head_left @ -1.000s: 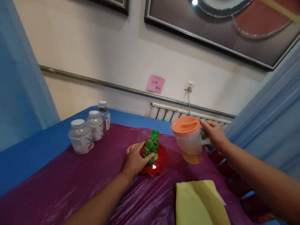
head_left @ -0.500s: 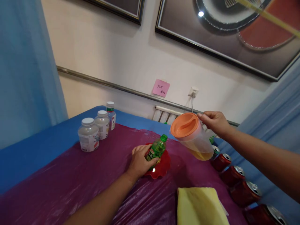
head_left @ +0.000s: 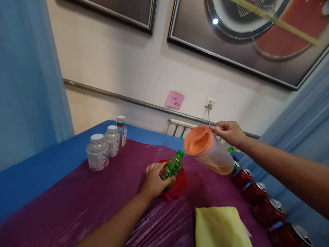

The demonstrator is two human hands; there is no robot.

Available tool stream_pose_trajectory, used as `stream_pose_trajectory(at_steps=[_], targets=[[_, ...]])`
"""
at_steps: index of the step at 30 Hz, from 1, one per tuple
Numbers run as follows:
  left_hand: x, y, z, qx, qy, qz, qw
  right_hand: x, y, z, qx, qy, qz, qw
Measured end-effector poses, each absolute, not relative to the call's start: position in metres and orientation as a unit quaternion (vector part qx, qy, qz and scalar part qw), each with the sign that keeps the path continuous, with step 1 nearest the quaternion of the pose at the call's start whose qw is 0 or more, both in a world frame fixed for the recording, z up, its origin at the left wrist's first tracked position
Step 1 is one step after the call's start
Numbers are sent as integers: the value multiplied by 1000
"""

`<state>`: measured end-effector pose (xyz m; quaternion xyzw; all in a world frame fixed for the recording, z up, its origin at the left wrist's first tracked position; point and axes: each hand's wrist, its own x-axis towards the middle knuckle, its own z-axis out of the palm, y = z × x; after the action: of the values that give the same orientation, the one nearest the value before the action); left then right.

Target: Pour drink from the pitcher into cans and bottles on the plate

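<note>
My left hand (head_left: pixel 156 179) is wrapped round a green plastic bottle (head_left: pixel 173 166), which leans a little to the right over a red scalloped plate (head_left: pixel 182 183). The bottle's neck seems uncapped. Up and to the right, my right hand (head_left: pixel 229 133) grips the handle of a clear pitcher (head_left: pixel 214 156) with an orange lid (head_left: pixel 197 140). The pitcher is tilted with its lid end towards the bottle, and a yellowish liquid (head_left: pixel 223 169) lies low in it. Pitcher and bottle are apart, and no stream shows between them.
Several clear jars and bottles with white caps (head_left: pixel 97 154) stand at the left. A row of red cans (head_left: pixel 268 211) lines the right edge. A folded yellow cloth (head_left: pixel 221 226) lies in front on the purple plastic sheet (head_left: pixel 102 202). Behind is a wall with a rail (head_left: pixel 128 99).
The pitcher has tipped further, its lid end turning more towards the bottle, and my right hand has shifted slightly left. My left hand keeps its hold on the bottle.
</note>
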<state>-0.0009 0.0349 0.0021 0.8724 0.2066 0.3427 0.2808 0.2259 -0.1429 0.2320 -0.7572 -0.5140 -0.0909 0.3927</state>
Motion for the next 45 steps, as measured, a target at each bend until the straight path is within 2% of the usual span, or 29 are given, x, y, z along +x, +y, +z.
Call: stream_pose_trajectory(at_steps=[17,45], targets=[[-1,32,3,872,202,338,292,223,-141,240,-787,-520,-97,318],[-3,30,8,871,202,329,304,212,-145,251,-785,-520,-100,321]])
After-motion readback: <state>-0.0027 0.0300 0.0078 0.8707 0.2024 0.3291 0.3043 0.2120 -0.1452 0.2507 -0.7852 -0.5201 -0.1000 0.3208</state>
